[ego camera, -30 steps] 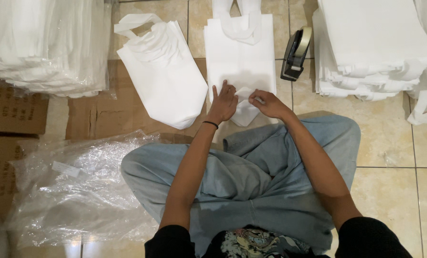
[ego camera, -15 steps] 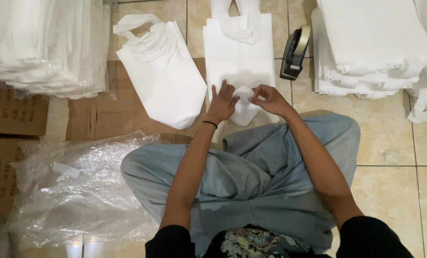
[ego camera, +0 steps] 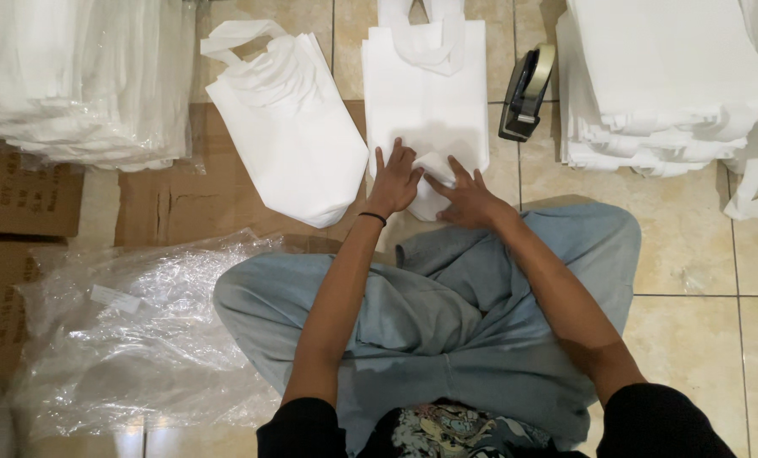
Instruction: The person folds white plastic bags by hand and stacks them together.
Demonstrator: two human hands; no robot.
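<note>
Hands at 12 o'clock from knees: left hand flat, pressing bag; right hand pinching bag's folded bottom edge. Best keep fold square, crease firm. 2nd bag at 10 o'clock; tape dispenser at 1.

Light is moderate and warm, coming from above, slightly far side. White non-woven fabric bags and the folded white stacks at far right run near overexposed, fold detail mostly washed out. Soft shadow under the hands on the bag; dark shadow below the forearms. Crumpled clear plastic sheet at near left shows scattered glare. Glossy beige tiled floor has faint sheen. Focus sharp centre, mild softness at corners.
</note>
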